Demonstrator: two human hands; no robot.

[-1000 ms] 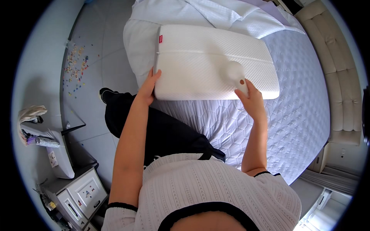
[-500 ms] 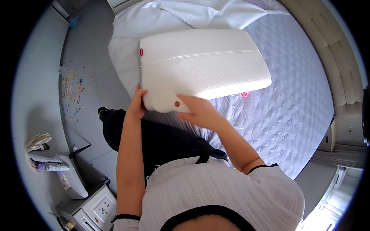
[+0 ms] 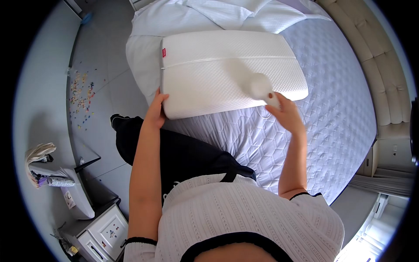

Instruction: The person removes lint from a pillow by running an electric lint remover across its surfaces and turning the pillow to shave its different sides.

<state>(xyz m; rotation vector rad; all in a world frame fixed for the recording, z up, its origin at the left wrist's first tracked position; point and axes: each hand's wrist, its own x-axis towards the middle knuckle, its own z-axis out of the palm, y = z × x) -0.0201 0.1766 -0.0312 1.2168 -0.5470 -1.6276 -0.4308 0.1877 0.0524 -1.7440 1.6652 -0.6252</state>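
A white pillow [image 3: 209,83] with a textured cover and a red tag lies flat on the bed. My left hand [image 3: 157,109] grips its near left edge, thumb on top and fingers along the side. In my right hand [image 3: 287,114] is a white handheld device [image 3: 260,86] with a round head, a short handle and a brown button. Its head is over the right half of the pillow, near the front edge; I cannot tell whether it touches the cover. A thin white cord [image 3: 263,114] shows on the bed below the handle.
A quilted mattress cover [image 3: 336,87] spreads around the pillow, with a rumpled white sheet [image 3: 192,17] behind. The padded headboard [image 3: 375,65] stands at right. Small colorful pieces [image 3: 80,96] are scattered on the floor at left, near a white cabinet [image 3: 107,233].
My right hand has carried the device from the pillow's near left corner to the right, across its front part. My left hand stays at the left edge. The pink object beside the cord is now hidden.
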